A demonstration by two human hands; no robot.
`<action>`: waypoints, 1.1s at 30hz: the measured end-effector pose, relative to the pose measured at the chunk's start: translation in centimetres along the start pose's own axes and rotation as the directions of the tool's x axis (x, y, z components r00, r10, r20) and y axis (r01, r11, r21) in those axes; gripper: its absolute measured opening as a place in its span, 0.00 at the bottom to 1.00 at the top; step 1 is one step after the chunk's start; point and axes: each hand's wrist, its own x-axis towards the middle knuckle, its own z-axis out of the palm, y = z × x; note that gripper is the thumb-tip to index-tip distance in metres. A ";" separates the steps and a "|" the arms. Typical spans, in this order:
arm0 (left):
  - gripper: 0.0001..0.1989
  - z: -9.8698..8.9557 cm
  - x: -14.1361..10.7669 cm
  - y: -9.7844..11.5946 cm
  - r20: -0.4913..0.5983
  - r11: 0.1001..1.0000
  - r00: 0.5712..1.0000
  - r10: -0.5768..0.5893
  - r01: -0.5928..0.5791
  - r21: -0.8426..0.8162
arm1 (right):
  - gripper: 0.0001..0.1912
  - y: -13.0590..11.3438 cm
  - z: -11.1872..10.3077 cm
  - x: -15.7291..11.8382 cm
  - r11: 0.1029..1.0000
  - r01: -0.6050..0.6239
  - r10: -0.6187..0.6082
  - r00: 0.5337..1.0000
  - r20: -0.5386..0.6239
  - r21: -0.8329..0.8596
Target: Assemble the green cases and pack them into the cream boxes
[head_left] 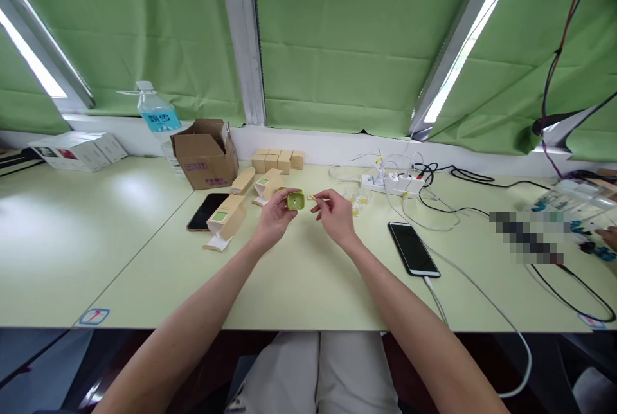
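Observation:
My left hand (pixel 274 220) is closed around a small green open case (pixel 295 200), its hollow side turned towards me. Just to the right, my right hand (pixel 335 213) pinches a tiny yellowish piece (pixel 312 198), too small to name, a short gap away from the case. Beyond the right hand sit several small clear pieces with yellow parts (pixel 357 202). Left of my left hand lie two opened cardboard boxes: a nearer one (pixel 226 218) with its flap out on the table, and a farther one (pixel 268 186).
A brown carton (pixel 205 153) and a water bottle (pixel 158 115) stand at the back left, near several small closed boxes (pixel 277 161). A dark phone (pixel 206 211) lies left. A charging phone (pixel 413 249), a power strip (pixel 393 182) and loose cables spread right. Another person's hand (pixel 608 236) shows far right.

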 end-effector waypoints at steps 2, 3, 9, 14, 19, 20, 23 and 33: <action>0.27 0.5 0.0 0.0 0.035 0.999 0.998 -0.046 0.047 -0.025 | 0.15 0.2 -1.2 -0.9 0.943 -0.063 0.073 0.997 -0.019 0.327; 0.27 0.8 0.1 -0.1 0.045 0.998 0.997 -0.059 0.061 -0.035 | 0.17 0.4 -1.7 -1.3 0.901 -0.076 0.094 0.995 -0.021 0.426; 0.28 2.7 1.0 -0.1 0.093 0.997 0.994 -0.051 0.055 -0.045 | 0.19 1.1 -3.5 -2.1 0.784 -0.093 0.169 0.983 -0.067 0.614; 0.29 3.6 0.4 -0.4 0.089 0.995 0.996 -0.028 0.036 -0.096 | 0.13 0.7 -3.4 -2.5 0.868 0.002 0.073 0.988 -0.133 0.496; 0.30 3.8 -1.2 -0.1 0.098 0.991 0.995 -0.026 0.039 -0.130 | 0.11 0.4 -2.9 -3.6 0.952 0.156 -0.115 0.980 -0.163 0.263; 0.30 3.8 -1.4 0.1 0.105 0.989 0.994 -0.032 0.046 -0.141 | 0.10 0.3 -2.9 -3.8 0.957 0.208 -0.176 0.971 -0.163 0.203; 0.30 3.8 -1.8 0.7 0.128 0.984 0.990 -0.054 0.075 -0.164 | 0.07 0.2 -3.1 -4.2 0.943 0.323 -0.307 0.936 -0.173 0.077; 0.30 4.0 -2.1 0.7 0.127 0.981 0.990 -0.053 0.076 -0.178 | 0.08 0.4 -3.6 -4.0 0.741 0.594 -0.641 0.765 -0.065 -0.313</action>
